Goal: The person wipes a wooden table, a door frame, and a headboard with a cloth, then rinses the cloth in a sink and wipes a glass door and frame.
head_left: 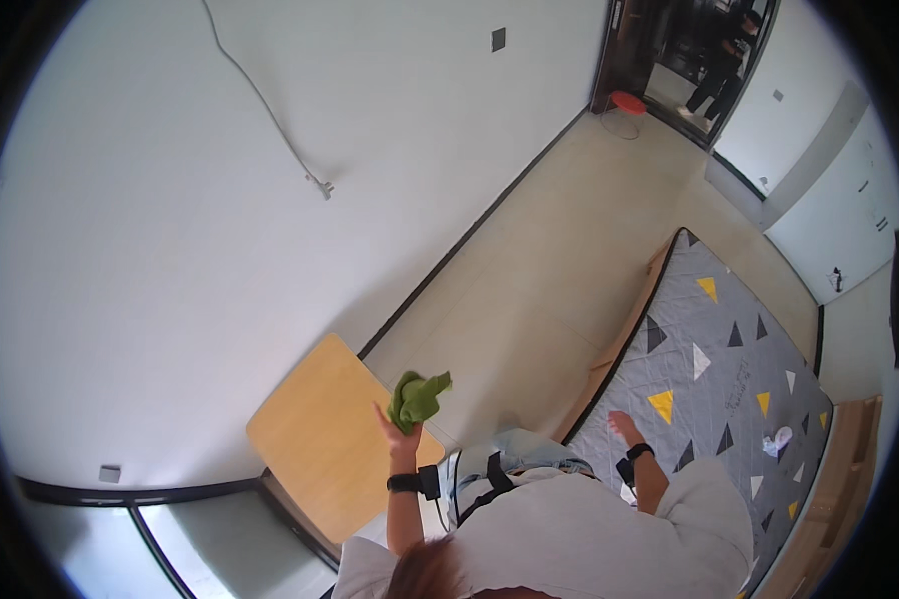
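Observation:
A crumpled green cloth [418, 399] is bunched in my left hand [398, 431], which is raised over the right side of a light wooden table [315, 429]. The thumb stands out to the left of the cloth, and the other fingers are partly hidden behind it. My right hand [624, 427] hangs over the near left edge of a grey mattress [729, 349] patterned with triangles. Its fingers are loosely bent and slightly apart, with nothing visible in them. Each wrist wears a black band.
A small white crumpled item [777, 440] lies on the mattress. The wooden bed frame [603, 369] borders the tiled floor [529, 290]. Far off, a red stool [627, 102] stands by a doorway, where another person [724, 70] is visible. A cable [260, 100] hangs along the white wall.

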The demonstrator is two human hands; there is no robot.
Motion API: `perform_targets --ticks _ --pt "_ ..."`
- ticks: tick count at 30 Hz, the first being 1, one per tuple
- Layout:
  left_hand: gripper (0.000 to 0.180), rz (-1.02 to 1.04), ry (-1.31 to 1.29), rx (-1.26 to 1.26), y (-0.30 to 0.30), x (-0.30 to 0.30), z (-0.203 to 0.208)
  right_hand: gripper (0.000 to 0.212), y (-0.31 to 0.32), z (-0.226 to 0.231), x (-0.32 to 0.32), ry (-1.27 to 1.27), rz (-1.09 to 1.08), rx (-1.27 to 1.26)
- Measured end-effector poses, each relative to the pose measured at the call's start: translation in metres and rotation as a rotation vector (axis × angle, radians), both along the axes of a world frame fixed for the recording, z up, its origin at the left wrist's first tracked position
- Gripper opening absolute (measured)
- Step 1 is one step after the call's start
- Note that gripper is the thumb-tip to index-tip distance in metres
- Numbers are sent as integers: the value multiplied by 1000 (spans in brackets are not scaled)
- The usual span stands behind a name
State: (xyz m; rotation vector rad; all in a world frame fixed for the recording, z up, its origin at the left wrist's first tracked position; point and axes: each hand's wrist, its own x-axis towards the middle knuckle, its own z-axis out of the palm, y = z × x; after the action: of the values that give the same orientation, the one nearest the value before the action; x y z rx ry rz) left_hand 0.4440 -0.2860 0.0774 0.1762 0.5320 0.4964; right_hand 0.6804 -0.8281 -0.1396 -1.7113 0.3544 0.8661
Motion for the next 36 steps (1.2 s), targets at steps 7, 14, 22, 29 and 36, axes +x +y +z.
perform_targets --ticks 7,14,22,29,36 --pt "38 -189 351 570 -15 79 67 27 39 32 122 -218 -76 -65" --pt "40 -690 1110 1354 -33 173 142 32 121 11 157 -1018 583 -257" --pt "36 -367 858 1801 -30 277 167 47 253 247 197 -465 635 229" --pt "36 -683 689 1741 -11 395 203 76 325 371 291 -788 791 320" --pt "35 -653 221 1679 -12 471 229 63 348 387 367 -709 754 418"
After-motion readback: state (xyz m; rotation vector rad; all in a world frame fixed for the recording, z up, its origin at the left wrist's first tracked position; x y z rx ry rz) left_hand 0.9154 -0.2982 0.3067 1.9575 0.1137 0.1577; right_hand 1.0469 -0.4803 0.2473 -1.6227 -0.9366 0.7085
